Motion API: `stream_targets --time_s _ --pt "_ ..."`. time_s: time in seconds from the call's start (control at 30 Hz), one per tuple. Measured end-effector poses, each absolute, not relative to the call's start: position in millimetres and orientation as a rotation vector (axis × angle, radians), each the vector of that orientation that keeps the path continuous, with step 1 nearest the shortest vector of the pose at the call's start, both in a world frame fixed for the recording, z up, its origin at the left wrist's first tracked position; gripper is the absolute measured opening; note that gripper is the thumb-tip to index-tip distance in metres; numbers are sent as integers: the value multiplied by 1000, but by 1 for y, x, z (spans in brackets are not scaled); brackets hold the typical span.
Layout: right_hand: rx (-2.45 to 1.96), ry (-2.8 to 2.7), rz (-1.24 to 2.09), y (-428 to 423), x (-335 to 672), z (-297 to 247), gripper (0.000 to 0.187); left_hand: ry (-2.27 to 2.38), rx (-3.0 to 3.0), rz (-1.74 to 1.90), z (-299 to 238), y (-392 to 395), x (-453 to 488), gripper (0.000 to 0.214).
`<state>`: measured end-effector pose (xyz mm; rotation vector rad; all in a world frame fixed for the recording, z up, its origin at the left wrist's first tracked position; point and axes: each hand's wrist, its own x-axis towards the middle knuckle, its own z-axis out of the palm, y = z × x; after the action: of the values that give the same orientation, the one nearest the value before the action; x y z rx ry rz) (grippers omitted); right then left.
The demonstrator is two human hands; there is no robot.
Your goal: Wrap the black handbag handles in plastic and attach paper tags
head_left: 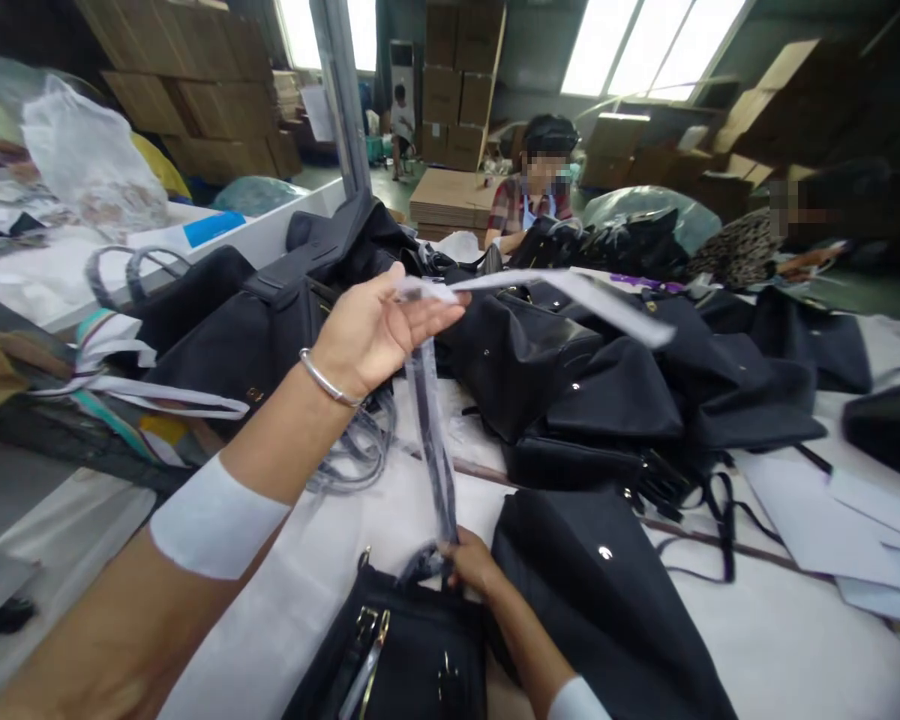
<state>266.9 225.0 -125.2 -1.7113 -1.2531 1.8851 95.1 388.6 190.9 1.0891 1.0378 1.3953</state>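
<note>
Fingers of the left hand [379,335], mid-frame in the head view, sit close together, pinching a blurred white strip [619,310] that trails rightward! Down at lower centre, the right hand [472,560] grips the film-covered strap [433,430] atop a black gold-zipped bag [420,650]. Careful: a hard tug could tear the film, and that loose tail could snag the piled bags [607,400].

The head camera faces forward and down over a table [772,640], left hand [381,332] and right hand [471,562] close, windows [649,48] far.
</note>
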Motion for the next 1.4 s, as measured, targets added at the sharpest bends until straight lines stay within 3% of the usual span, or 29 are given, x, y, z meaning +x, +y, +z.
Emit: stream_targets --time_s 0.23,0.37,0.5,0.8,1.07,1.2,1.4 --pt "-1316 -1037 2111 218 281 -98 44 1356 1055 875 1 263 92 24" --pt "-1219 -1055 2190 216 279 -89 48 1303 1011 639 -56 198 86 29" --pt "-1318 -1119 2084 218 270 -87 47 1257 984 590 -76 185 85 23" --pt "-1810 -1354 1287 162 254 -70 24 1302 922 671 -107 179 82 27" --pt "-1752 -1423 1281 153 221 -91 23 1193 855 755 -111 169 78 20" --pt "-1662 -1486 1334 160 223 -88 23 1130 816 769 -110 167 69 37" --pt "-1618 -1543 1377 164 226 -86 26 1081 775 758 -112 171 67 36"
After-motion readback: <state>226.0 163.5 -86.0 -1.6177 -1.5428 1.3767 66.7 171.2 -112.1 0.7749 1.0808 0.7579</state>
